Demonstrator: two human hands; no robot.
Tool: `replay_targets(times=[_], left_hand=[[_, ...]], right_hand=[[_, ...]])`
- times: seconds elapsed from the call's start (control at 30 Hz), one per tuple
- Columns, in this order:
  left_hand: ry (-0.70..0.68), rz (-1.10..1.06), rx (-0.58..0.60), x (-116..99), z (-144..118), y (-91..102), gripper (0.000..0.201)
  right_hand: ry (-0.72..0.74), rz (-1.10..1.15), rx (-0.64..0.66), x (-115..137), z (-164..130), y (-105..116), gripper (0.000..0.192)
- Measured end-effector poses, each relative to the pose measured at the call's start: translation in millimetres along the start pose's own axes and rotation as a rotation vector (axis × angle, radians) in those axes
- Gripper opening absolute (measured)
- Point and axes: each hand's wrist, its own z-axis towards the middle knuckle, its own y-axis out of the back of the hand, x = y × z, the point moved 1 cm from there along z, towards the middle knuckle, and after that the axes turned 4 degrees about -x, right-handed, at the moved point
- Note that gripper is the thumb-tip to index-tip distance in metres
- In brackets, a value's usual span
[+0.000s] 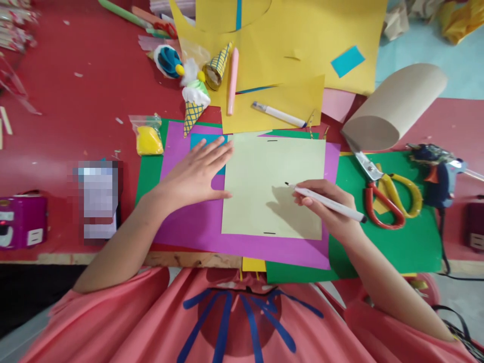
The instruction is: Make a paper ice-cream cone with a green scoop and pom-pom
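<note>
Left hand: the left hand (196, 171) lies flat, palm down, fingers stretched out and slightly spread; it grips nothing, and presses on the left edge of the pale yellow sheet (260, 171) and the purple paper (189, 227) beside it.
Right hand: the right hand (330, 209) has its fingers curled round a white marker (327, 202), held in a writing grip; the heel of the hand sits near the sheet's lower right corner.
Marker: its dark tip points up-left and hovers over or touches the middle of the pale yellow sheet; I cannot tell which. Its dark cap end sticks out to the right past the hand.
Pale yellow sheet: it lies on the purple paper, roughly square to the person, with a short black mark near its top edge and another near its bottom edge.
Purple paper: it rests on a green sheet (397, 247), which covers the red table (75, 101) near its front edge.
Scissors: red and yellow handled scissors (385, 194) lie on the green sheet, just right of the right hand.
Glue gun: a blue glue gun (438, 171) lies further right.
Cardboard roll: a curled brown card (397, 106) lies above the scissors.
Far side: large yellow papers (295, 40), a second white pen (278, 114), a pink stick (232, 80) and paper ice-cream cones (194, 101).
Left of the papers: a small bag of yellow material (148, 136).
</note>
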Motion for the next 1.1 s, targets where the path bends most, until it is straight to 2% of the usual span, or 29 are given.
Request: replay_targets(times=[0.17,0.33,0.47,0.7,1.1], left_hand=[[0.030,0.028,0.033,-7.3,-3.0,-19.1,0.093],[0.043,-0.010,0.020,-7.5,-1.2,-23.2,0.097],[0.037,-0.024,0.017,-4.8,-0.6,-24.3,0.099],[0.053,-0.010,0.026,-6.3,0.0,-24.8,0.099],[0.068,-0.006,0.048,-7.5,-0.3,-23.9,0.097]], right_hand=[[-0.051,0.065,0.131,7.9,24.8,-23.1,0.024],[0.067,0.046,0.257,14.7,48.5,-58.7,0.022],[0.109,0.008,0.303,16.3,62.1,-75.9,0.022],[0.115,-0.009,0.296,15.6,65.4,-86.5,0.024],[0.095,-0.008,0.286,15.1,67.0,-86.9,0.019]])
